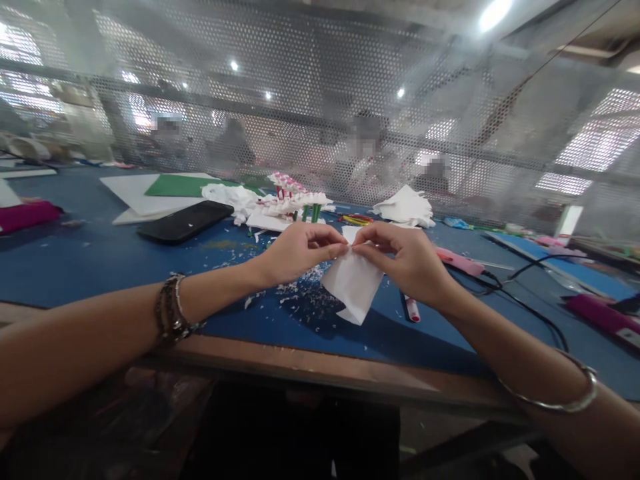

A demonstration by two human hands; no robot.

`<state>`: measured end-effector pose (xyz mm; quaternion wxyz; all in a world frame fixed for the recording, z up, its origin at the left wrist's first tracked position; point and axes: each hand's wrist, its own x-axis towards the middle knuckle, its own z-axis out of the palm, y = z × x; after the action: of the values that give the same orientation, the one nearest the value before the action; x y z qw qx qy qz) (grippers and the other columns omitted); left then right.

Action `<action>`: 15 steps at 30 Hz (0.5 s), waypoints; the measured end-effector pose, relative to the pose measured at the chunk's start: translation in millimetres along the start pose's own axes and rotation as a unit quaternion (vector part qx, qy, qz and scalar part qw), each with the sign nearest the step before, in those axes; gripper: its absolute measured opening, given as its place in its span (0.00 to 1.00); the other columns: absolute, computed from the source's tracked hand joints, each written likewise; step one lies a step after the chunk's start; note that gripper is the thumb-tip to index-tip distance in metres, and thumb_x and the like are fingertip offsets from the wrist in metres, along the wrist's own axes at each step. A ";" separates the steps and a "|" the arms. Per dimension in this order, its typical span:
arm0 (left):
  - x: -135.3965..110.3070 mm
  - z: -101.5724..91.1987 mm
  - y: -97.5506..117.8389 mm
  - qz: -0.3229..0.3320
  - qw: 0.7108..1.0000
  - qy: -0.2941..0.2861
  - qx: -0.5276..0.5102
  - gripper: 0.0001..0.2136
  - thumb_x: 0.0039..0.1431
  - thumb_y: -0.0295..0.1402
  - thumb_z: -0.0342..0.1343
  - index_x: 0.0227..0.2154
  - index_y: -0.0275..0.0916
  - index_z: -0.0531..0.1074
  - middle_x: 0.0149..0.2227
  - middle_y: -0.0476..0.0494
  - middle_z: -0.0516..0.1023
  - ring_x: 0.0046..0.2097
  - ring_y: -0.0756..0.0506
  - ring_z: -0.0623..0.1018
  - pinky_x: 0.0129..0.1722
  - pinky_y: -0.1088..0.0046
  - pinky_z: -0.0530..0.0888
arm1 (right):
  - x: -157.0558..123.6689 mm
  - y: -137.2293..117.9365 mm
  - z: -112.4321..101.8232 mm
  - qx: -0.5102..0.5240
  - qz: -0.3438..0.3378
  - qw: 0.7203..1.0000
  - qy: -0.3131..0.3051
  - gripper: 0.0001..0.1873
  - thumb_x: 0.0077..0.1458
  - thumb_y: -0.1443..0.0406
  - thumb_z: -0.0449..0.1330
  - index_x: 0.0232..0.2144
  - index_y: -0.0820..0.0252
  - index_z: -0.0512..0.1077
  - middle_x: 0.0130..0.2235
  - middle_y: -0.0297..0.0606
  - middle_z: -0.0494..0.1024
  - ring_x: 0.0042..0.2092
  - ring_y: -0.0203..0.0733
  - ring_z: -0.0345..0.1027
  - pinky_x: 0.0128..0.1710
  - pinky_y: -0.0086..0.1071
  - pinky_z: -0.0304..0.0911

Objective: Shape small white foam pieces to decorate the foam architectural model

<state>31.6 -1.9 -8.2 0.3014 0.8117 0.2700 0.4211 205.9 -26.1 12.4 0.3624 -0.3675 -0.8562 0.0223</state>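
Nearest to me are my wrists: a dark beaded bracelet (170, 310) on the left, a thin metal bangle (565, 400) on the right. Just past the wooden edge of the blue tabletop (75, 260), my left hand (300, 252) and right hand (405, 257) meet fingertip to fingertip. Both are closed in a pinch on the top edge of a folded white paper (353, 283). The paper hangs down from that pinch in a rough pointed shape, held just above the tabletop in front of me.

Under and around it lies a scatter of small white paper scraps (310, 293), so I judge some cutting is already done. A red-tipped marker (413, 310) lies by my right wrist. A pink tool (460, 261) and a black cable (525, 303) lie a little further right.

This piece looks to me only partly worked: it is folded and plain, with no stem and no colour on it.

Further back, a black phone (185, 221) lies on the left. Near the middle, paper flowers (295, 200) with pink-striped petals and green stems stand on a white base, and those look finished. To their right is a pile of white tissue (405, 207) that looks unused, so I judge more pieces remain. A green sheet (175, 185) lies on white board at the far left.

A perforated mesh screen (320, 100) closes off the far side, and other people sit behind it.
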 end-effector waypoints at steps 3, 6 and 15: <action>-0.1 0.1 -0.7 0.027 0.998 0.010 0.047 0.07 0.49 0.32 0.53 0.27 0.33 0.72 0.25 0.47 0.74 0.28 0.53 0.70 0.28 0.78 0.65 | -0.1 1.6 1.2 0.002 0.009 1.000 -0.005 0.07 0.50 0.64 0.54 0.25 0.63 0.66 0.23 0.30 0.67 0.24 0.28 0.57 0.24 0.23 0.53; 0.0 1.1 -2.6 0.043 0.998 0.018 0.048 0.08 0.50 0.32 0.52 0.28 0.33 0.72 0.26 0.46 0.74 0.28 0.52 0.70 0.26 0.78 0.66 | -0.9 2.7 2.4 -0.007 0.002 1.000 0.000 0.07 0.50 0.64 0.54 0.25 0.62 0.65 0.21 0.28 0.64 0.22 0.27 0.53 0.22 0.23 0.51; -6.8 7.6 7.3 0.039 0.996 0.065 0.043 0.09 0.51 0.28 0.50 0.31 0.33 0.73 0.32 0.43 0.76 0.32 0.50 0.72 0.30 0.77 0.69 | -5.4 2.7 13.9 -0.028 -0.002 0.996 0.088 0.05 0.50 0.64 0.54 0.25 0.60 0.62 0.22 0.28 0.65 0.22 0.27 0.54 0.23 0.25 0.51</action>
<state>36.1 -13.5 -10.0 0.2314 0.8046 0.2754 0.4725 201.2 -24.5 -1.9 0.4258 -0.3759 -0.8223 -0.0347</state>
